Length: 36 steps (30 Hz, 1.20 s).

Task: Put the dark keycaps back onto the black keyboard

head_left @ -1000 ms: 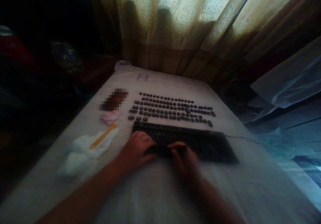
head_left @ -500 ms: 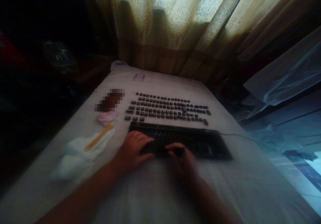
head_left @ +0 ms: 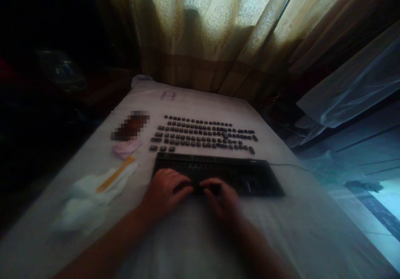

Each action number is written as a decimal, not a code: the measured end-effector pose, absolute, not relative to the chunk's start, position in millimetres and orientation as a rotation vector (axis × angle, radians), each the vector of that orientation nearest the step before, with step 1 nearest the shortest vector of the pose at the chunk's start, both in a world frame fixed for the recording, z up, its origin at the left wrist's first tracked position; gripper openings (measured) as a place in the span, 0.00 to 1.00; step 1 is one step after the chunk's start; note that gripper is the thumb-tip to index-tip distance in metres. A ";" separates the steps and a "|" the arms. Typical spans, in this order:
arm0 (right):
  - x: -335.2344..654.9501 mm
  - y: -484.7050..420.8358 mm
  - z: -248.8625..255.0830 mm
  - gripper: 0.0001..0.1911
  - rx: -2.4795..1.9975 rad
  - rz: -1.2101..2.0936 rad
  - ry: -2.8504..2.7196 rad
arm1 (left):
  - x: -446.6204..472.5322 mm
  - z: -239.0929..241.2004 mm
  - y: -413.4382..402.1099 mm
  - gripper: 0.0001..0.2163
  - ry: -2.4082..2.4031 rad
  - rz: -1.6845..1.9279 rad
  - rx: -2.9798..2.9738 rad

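A black keyboard [head_left: 259, 179] lies on the white-covered surface, its key area largely bare of caps. My left hand [head_left: 167, 189] is bent over the keyboard's left front part, thumb and fingertips drawn close together at the front edge. Just to the right, my right hand [head_left: 223, 198] is closed around a dark, slim tool [head_left: 215, 187]; its kind is hard to make out. The tool's end points at the keyboard near my left fingertips. Behind the keyboard, loose black keycaps [head_left: 193, 132] lie in several rows.
On the left lie white crumpled plastic [head_left: 78, 202] with a yellow-orange strip [head_left: 115, 175] on it, a pink cloth [head_left: 125, 149] and a blurred-out brown object [head_left: 131, 125]. A cable [head_left: 289, 165] runs right from the keyboard. Patterned curtains [head_left: 193, 33] hang at the back.
The view has shifted slightly, so the things appear a little further left. My left fingers have curled in closer to the thumb. My right hand keeps hold of the dark tool.
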State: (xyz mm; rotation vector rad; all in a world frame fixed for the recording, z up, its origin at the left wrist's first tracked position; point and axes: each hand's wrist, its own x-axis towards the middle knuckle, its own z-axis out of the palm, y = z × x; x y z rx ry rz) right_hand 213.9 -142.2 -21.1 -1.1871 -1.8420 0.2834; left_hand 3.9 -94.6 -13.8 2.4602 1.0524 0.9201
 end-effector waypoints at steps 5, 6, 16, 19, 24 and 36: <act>227.0 -140.8 -21.6 0.06 -1.319 0.302 -1.849 | -3.6 -15.3 -90.2 0.08 1.087 0.854 2.514; 229.4 -141.1 -20.8 0.06 -1.338 0.315 -1.832 | -4.6 -15.3 -89.4 0.08 1.089 0.851 2.502; 231.0 -142.7 -20.8 0.06 -1.349 0.457 -1.559 | -14.0 -16.2 -84.4 0.08 1.061 0.863 2.490; 228.8 -143.7 -20.4 0.07 -1.342 0.408 -1.579 | -16.5 -14.7 -83.8 0.07 1.063 0.863 2.585; 232.4 -138.3 -26.8 0.09 -1.440 0.376 -1.459 | -30.3 -14.0 -75.6 0.07 1.162 1.018 2.662; 237.5 -134.5 -33.6 0.10 -1.417 0.434 -1.482 | 2.4 21.3 -0.5 0.07 1.455 0.551 2.665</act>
